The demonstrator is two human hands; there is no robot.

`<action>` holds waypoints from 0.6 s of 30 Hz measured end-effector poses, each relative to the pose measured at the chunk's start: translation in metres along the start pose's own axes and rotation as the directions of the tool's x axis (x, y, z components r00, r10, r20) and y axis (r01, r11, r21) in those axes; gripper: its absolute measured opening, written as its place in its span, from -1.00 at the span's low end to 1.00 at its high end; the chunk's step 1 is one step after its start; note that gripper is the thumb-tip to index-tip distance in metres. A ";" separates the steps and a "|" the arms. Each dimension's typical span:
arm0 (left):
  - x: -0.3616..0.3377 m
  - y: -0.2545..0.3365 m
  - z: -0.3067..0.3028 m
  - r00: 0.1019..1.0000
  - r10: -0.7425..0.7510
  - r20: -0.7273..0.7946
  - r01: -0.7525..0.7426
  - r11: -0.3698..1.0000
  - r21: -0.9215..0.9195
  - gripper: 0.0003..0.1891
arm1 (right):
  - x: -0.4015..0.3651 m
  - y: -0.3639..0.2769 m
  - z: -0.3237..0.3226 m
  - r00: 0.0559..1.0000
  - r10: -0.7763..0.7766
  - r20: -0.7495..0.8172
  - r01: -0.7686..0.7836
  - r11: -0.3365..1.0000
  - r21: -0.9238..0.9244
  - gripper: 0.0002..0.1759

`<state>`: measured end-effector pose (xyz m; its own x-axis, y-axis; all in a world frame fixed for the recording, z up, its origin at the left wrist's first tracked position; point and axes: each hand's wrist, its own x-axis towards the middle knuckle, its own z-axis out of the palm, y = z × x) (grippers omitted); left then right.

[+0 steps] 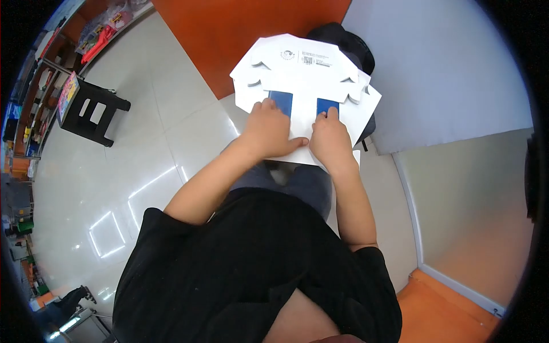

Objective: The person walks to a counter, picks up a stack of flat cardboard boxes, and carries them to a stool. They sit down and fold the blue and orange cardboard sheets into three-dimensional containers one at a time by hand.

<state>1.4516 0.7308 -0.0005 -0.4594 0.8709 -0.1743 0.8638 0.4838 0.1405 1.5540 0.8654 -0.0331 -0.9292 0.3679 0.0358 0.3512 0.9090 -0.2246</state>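
Observation:
A large white cardboard sheet [306, 80] with cut, raised flaps lies across my lap, its upper part carrying a small printed logo, text and a square code. Two blue panels show on it, a left blue panel [282, 103] and a right blue panel [327, 104]. My left hand [269, 128] rests on the cardboard, fingertips bent down at the left panel and thumb stretched out to the right. At the lower edge of the right panel, my right hand [330, 137] has its fingers curled in; what they hold, if anything, is hidden.
Beyond the cardboard sits a black bag-like object [346, 46], beside an orange-brown panel [246, 40]. A grey wall [440, 74] stands on the right. To the left are a black stool [94, 108] and shelves [63, 60] of packed goods above a glossy tiled floor [154, 114].

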 end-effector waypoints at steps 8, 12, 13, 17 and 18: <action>0.022 -0.124 0.007 0.802 -0.545 -0.242 0.108 0.533 -0.839 -0.45 | -0.001 0.018 -0.015 0.998 0.069 0.000 -0.067 0.974 0.216 -0.67; 0.050 -0.127 0.009 0.849 -0.516 -0.110 0.320 0.669 -0.671 -0.29 | 0.001 0.010 -0.009 0.997 0.077 0.008 -0.078 0.987 0.142 -0.68; 0.052 -0.120 0.000 0.855 -0.516 -0.055 0.363 0.670 -0.647 -0.28 | 0.001 0.008 -0.009 0.997 0.074 0.018 -0.076 0.989 0.126 -0.69; 0.071 -0.110 0.005 0.843 -0.529 -0.091 0.421 0.756 -0.501 -0.29 | 0.000 0.010 -0.006 0.999 0.052 0.000 -0.052 0.991 0.126 -0.70; 0.076 -0.109 0.006 0.841 -0.525 -0.131 0.418 0.784 -0.459 -0.30 | -0.001 0.011 -0.004 0.999 0.054 -0.005 -0.053 0.991 0.125 -0.70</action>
<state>1.3236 0.7437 -0.0345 -0.8671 0.4894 -0.0925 0.3903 0.7830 0.4844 1.5588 0.8758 -0.0312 -0.9085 0.4169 0.0282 0.3824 0.8568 -0.3459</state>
